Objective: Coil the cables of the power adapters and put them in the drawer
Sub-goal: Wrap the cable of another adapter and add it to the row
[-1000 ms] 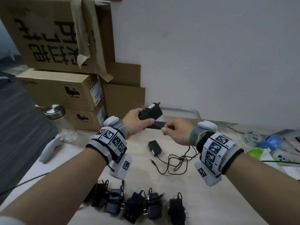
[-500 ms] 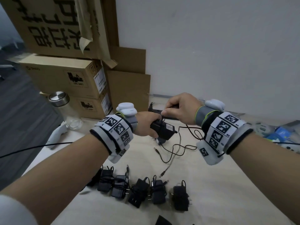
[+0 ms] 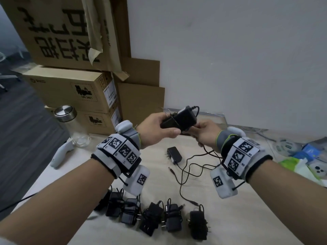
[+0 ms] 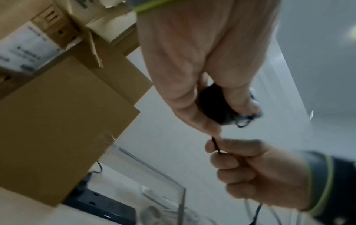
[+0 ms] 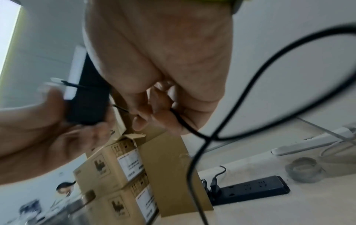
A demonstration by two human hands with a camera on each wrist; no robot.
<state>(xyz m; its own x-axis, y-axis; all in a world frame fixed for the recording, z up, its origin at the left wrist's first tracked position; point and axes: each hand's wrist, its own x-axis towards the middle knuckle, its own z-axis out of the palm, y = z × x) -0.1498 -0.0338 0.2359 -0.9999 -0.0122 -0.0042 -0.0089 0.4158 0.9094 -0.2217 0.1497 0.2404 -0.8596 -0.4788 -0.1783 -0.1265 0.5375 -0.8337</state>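
I've swung the black boxy plastic adapter (image 3: 178, 119) back up above the counter's (image 3: 230, 218) far edge, left hand (image 3: 155, 129) clamped round it, right hand (image 3: 206, 131) pinching its thin rubbery cable (image 3: 192, 162). One turn is on; the springy tail needs more wraps. Six coiled adapters (image 3: 155, 219) wait near the front edge.

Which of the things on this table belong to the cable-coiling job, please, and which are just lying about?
Job:
- adapter in left hand
- its cable, pinched by right hand
- uncoiled adapter on table
- coiled adapters in front row

Lying about:
- cardboard boxes
- glass jar
- power strip
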